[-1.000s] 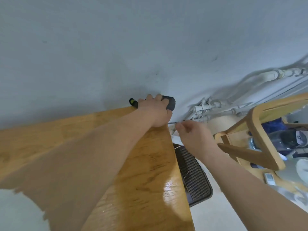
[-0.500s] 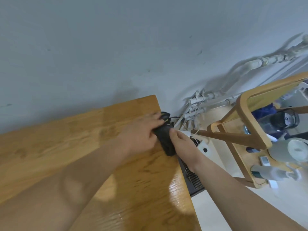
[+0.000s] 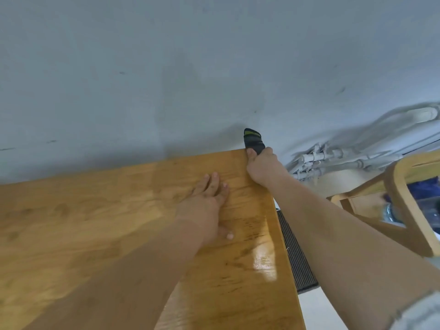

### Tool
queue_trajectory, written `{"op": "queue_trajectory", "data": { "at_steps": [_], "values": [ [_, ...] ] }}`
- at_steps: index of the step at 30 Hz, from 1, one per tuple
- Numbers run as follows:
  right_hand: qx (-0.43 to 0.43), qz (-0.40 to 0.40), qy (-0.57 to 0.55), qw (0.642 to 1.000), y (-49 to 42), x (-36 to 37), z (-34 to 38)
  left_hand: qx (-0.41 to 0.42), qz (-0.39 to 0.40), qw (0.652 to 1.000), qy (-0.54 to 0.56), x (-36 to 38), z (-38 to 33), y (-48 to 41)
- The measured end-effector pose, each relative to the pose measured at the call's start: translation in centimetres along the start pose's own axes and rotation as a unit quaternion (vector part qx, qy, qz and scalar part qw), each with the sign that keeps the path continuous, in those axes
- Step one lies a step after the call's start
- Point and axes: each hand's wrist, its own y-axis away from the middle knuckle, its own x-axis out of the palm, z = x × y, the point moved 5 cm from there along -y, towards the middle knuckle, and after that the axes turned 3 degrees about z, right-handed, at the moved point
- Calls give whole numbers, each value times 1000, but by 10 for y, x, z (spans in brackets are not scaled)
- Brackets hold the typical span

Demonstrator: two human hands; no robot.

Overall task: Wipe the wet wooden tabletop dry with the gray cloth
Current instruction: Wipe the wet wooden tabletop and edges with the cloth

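Head view. Inspector: gray cloth (image 3: pixel 254 141) bunched at the far corner of the worktop (image 3: pixel 119 210), one o'clock; right hand (image 3: pixel 263 167) grips it, fingers (image 3: pixel 250 155) curled. Left hand (image 3: pixel 209 201) flat, seven o'clock of it.
Clerk: Step?
Inspector: Corner wipe, apparently. Next: drag toward the sheen (image 3: pixel 264 260) at five o'clock, pressing.
Clerk: Containers?
Inspector: None legible; wooden frame (image 3: pixel 404 186), three o'clock, contents blurred.

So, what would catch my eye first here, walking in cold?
Two bare arms stretch over a wooden tabletop. The right hand grips a dark gray cloth at the far right corner, against the wall, while the left hand lies flat on the wood beside it. A shiny glare sits near the table's right edge, and white pipes run along the wall beyond.
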Motion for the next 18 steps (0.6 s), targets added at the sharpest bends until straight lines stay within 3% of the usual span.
{"op": "queue_trajectory", "data": {
  "at_steps": [9, 15, 18],
  "values": [
    [-44, -20, -31, 998, 49, 15, -45, -19, -3, 999, 31, -1, 2, 1],
    [-28, -11, -46, 999, 165, 51, -145, -55, 4, 996, -64, -9, -24, 13],
    [-8, 4, -29, 1000, 228, 73, -198, -22, -49, 996, -66, 10, -58, 37]
  ]
}}
